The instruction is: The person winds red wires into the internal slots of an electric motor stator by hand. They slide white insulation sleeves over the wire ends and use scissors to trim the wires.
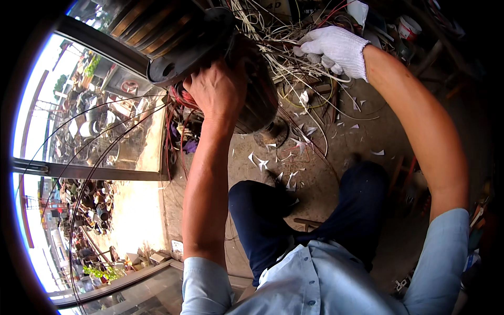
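Note:
A dark cylindrical machine part [260, 89], which looks like a motor rotor, stands at the upper middle. It carries a black round flange [184, 65] and several brass-coloured rings [152, 26]. My bare left hand [218, 89] is bent in under the flange, its fingertips hidden, beside a bundle of red wires [181, 97]. Out to the right, my right hand [333, 50] wears a white knitted glove with greyish fingertips. Its fingers are curled together in front of tangled white wires [278, 50]; what they pinch is too small to make out.
White scraps [260, 161] litter the concrete floor [315, 189]. At the left, a glass-paned metal frame [105, 170] borders the bright outdoors. Long dark wires [97, 163] arc across it. A white and red tub [409, 27] sits at the back right. My knees are below the machine part.

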A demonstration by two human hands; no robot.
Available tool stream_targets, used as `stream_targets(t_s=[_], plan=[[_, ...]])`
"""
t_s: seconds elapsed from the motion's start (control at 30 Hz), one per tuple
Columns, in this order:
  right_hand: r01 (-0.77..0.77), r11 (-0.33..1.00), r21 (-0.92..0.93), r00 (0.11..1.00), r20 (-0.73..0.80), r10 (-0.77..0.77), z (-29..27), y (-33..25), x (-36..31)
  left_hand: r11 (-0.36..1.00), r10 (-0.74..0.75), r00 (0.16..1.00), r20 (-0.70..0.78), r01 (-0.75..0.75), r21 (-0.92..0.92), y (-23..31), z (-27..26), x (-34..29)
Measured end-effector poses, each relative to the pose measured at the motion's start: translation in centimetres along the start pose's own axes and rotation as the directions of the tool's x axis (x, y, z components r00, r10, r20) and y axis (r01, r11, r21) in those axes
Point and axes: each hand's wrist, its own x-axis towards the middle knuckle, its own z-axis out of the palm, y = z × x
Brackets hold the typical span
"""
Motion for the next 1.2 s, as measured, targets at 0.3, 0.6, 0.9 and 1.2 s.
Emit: stream_targets(t_s=[0.3,0.6,0.9,1.2], plan=[[0.04,0.993,-0.109,0.999,0.008,-0.04,0.0,-0.5,0.6,0.992,-0.11,0.989,0.096,0.115,-0.049,-0.8,1.0,0.9],[0.034,0.999,-0.037,0.999,-0.008,-0.034,0.8,-0.5,-0.8,0.998,-0.067,0.998,-0.014,0.067,-0.007,-1.1,1.7,0.6],[0.108,0.99,-0.09,0.994,-0.011,-0.11,2.9,-1.8,-0.4,0.98,-0.119,0.992,-0.034,0.112,-0.164,-1.1,1.9,0.4],[0.179,0.896,-0.407,0.979,0.166,-0.12,3.4,-5.6,1.8,0.955,0.011,0.999,-0.039,-0.022,-0.295,-1.8,-0.4,-0.3]])
